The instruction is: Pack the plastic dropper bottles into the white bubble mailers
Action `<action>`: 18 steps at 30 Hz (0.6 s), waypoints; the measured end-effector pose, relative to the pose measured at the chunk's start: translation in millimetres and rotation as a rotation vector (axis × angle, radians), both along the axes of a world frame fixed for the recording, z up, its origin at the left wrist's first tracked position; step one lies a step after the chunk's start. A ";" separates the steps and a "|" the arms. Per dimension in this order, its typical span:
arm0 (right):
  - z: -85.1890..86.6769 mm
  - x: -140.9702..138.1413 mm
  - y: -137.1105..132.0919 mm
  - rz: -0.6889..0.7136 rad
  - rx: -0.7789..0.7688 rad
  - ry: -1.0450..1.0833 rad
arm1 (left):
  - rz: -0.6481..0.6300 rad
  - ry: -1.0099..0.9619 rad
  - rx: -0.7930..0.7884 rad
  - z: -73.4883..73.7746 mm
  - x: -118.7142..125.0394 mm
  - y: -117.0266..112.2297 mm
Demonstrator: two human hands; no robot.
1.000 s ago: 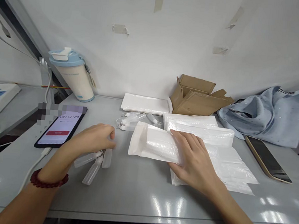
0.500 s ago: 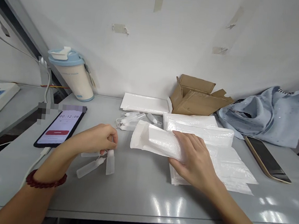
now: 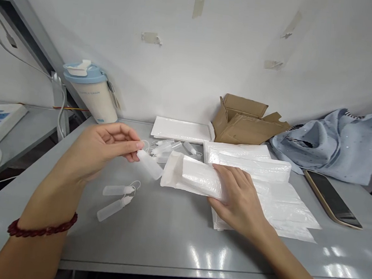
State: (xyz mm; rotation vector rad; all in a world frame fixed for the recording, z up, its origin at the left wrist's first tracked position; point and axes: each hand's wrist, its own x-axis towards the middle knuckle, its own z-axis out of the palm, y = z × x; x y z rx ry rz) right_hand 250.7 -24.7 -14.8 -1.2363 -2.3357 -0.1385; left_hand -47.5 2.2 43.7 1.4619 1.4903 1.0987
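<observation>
Pinched between the thumb and fingers of my left hand (image 3: 110,148) is a small translucent squeeze bottle (image 3: 150,166), its base tilted down to the right near a padded mailer's mouth. My right hand (image 3: 238,196) grips that white padded mailer (image 3: 199,175), whose open end faces left. Two more squeeze bottles (image 3: 113,208) lie on the table below my left hand, with thin loops at their caps. Behind the mailer, several similar bottles (image 3: 167,147) lie in a loose group. A stack of white padded mailers (image 3: 284,204) spreads out under and beyond my right hand.
Along the wall stand a cream tumbler (image 3: 93,96), a flat stack of white mailers (image 3: 182,129) and an open cardboard box (image 3: 247,125). A light blue cloth bag (image 3: 332,143) and a phone (image 3: 332,198) lie at right. A power strip (image 3: 3,125) is at far left.
My left hand has picked up one squeeze bottle from the table and carried it up to the mailer's open end. The hand now covers the phone at left. My right hand barely moved.
</observation>
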 end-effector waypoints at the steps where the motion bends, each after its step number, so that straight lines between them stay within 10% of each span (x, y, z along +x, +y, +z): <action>1: -0.3 -0.9 -0.2 0.007 0.002 0.008 | 0.016 -0.002 0.017 -0.8 2.4 -0.6; 12: -4.3 -1.7 1.7 0.042 0.021 0.055 | -0.466 -0.150 -0.285 -26.8 54.9 -11.6; 18: -4.0 -2.3 1.0 0.025 0.039 0.080 | -0.285 0.168 -0.101 -11.1 25.6 -8.0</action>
